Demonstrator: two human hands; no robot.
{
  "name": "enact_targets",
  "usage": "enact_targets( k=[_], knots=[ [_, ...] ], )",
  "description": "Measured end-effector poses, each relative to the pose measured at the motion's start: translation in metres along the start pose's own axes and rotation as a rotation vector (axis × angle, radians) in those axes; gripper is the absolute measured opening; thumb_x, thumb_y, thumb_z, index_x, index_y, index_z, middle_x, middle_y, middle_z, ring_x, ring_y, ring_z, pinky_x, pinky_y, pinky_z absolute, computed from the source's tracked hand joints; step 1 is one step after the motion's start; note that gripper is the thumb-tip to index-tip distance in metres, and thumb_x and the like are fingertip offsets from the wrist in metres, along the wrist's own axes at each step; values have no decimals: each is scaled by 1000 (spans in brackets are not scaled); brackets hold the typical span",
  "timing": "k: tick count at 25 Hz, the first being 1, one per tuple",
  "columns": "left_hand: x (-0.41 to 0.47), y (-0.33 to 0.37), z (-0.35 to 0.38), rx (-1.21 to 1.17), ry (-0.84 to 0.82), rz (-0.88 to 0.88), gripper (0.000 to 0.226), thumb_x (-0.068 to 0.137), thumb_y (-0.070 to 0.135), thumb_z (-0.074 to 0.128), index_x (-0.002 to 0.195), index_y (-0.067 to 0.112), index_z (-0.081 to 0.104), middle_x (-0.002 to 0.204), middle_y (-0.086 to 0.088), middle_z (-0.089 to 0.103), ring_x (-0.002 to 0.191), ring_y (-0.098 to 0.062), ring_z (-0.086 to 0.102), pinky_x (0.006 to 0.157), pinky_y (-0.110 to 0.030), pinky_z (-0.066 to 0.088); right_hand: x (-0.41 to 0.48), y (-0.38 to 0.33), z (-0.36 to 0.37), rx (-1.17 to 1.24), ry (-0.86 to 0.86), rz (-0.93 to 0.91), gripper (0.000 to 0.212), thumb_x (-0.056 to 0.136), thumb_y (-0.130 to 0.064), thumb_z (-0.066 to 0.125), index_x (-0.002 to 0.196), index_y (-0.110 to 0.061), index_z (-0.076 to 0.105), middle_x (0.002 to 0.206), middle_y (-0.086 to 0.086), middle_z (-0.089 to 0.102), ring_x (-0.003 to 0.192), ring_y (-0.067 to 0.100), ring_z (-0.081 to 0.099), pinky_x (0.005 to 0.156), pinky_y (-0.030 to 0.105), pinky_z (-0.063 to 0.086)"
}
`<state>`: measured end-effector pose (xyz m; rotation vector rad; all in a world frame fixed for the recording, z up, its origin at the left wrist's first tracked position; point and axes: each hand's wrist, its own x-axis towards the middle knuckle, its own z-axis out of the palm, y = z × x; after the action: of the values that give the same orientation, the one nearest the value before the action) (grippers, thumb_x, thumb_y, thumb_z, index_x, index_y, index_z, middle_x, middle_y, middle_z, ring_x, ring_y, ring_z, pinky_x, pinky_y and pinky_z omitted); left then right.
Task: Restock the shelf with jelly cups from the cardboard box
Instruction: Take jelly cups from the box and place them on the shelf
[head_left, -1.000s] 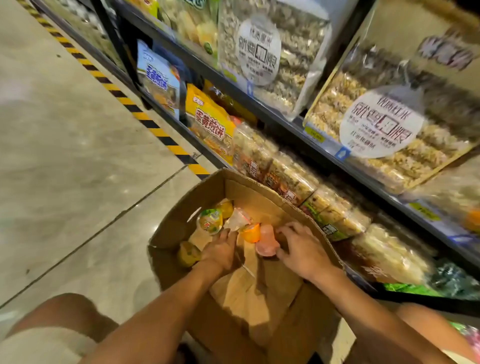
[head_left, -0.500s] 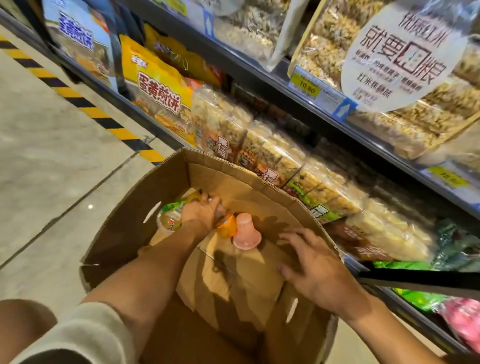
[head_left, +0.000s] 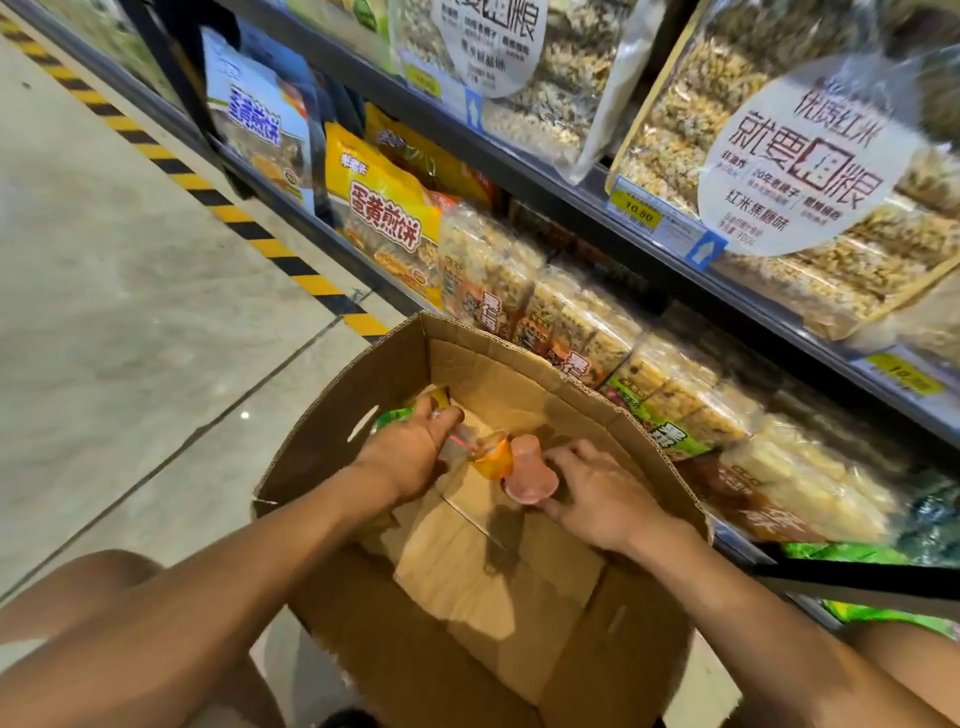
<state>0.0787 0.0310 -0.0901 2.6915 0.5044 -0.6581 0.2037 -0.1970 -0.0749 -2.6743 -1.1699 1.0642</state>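
An open cardboard box (head_left: 639, 639) sits on the floor against the shelf (head_left: 561, 192). Inside it my left hand (head_left: 410, 452) grips a clear jelly cup with a pink rim, and an orange jelly cup (head_left: 493, 460) lies against its fingers. A green-lidded jelly cup (head_left: 392, 418) and a yellow one (head_left: 439, 397) peek out behind that hand. My right hand (head_left: 597, 491) pinches an upside-down pink jelly cup (head_left: 527, 470) at its wide rim.
Snack bags and clear packs of grain bars (head_left: 571, 322) crowd the lower shelf beside the box. Yellow price tags (head_left: 638, 210) line the upper shelf edge. Black-and-yellow floor tape (head_left: 249, 228) runs along the shelf base, with grey tiled floor (head_left: 130, 291) to the left.
My right hand moved left from the box's wall to the pink cup and took hold of it. My left hand stayed on the cups at the far corner. The camera view shifted slightly.
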Motion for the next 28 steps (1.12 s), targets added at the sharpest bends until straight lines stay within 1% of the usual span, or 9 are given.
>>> enact_targets(
  k=[2, 4, 6, 9, 13, 16, 19, 22, 28],
  knots=[
    [-43, 1, -19, -122, 101, 30, 66, 94, 30, 69, 149, 32, 32, 146, -6, 35, 112, -31, 64, 94, -39, 52, 18, -1, 4, -39, -39, -21, 65, 91, -50, 62, 148, -29, 37, 140, 0, 42, 129, 30, 47, 105, 42, 43],
    [-76, 1, -28, -249, 191, 24, 64, 93, 34, 70, 146, 36, 35, 145, -2, 37, 109, -29, 66, 93, -39, 53, 40, 0, 8, -94, -70, -34, 71, 91, -49, 62, 152, -28, 32, 148, 2, 37, 131, 33, 46, 106, 43, 43],
    [-89, -3, -28, -339, 216, -22, 62, 93, 35, 71, 144, 38, 36, 146, 0, 37, 108, -30, 67, 91, -39, 56, 62, 2, 17, -131, -103, -29, 75, 92, -47, 61, 155, -26, 25, 157, 5, 27, 135, 35, 44, 108, 43, 42],
    [-87, -13, -20, -332, 210, -67, 62, 92, 36, 72, 143, 36, 37, 145, -1, 38, 109, -29, 67, 88, -35, 55, 88, 2, 41, -74, -116, 14, 73, 96, -44, 53, 156, -22, 19, 163, 6, 19, 137, 37, 43, 112, 42, 37],
    [-84, -18, -17, -355, 235, -101, 62, 91, 35, 74, 142, 35, 39, 144, -2, 40, 111, -29, 66, 87, -35, 56, 104, 10, 63, -214, -59, 57, 57, 99, -41, 53, 148, -20, 34, 152, 14, 30, 126, 35, 53, 105, 43, 45],
    [-84, -12, -26, -328, 224, -118, 61, 90, 32, 74, 141, 33, 40, 145, -4, 41, 111, -34, 67, 90, -41, 58, 99, 12, 73, -244, -132, 93, 49, 98, -42, 54, 141, -18, 48, 146, 13, 44, 129, 32, 54, 107, 41, 44],
    [-95, -1, -44, -310, 188, -149, 62, 91, 33, 74, 142, 32, 39, 144, -5, 41, 111, -32, 67, 88, -38, 56, 69, 9, 79, -193, -119, 152, 40, 98, -35, 55, 134, -17, 57, 139, 11, 56, 125, 28, 57, 102, 36, 48],
    [-117, 16, -67, -317, 135, -202, 64, 93, 33, 72, 146, 31, 36, 147, -6, 38, 114, -32, 65, 91, -39, 56, 14, 2, 60, -96, -164, 154, 49, 92, -34, 66, 137, -20, 54, 139, 9, 52, 125, 29, 56, 101, 36, 49],
    [-186, 69, -124, -576, 80, -244, 73, 95, 34, 67, 153, 37, 22, 160, -6, 22, 130, -36, 53, 104, -50, 52, -104, -37, -33, -117, -267, 100, 56, 93, -34, 63, 145, -22, 47, 146, 9, 50, 131, 26, 53, 107, 32, 43]
  ],
)
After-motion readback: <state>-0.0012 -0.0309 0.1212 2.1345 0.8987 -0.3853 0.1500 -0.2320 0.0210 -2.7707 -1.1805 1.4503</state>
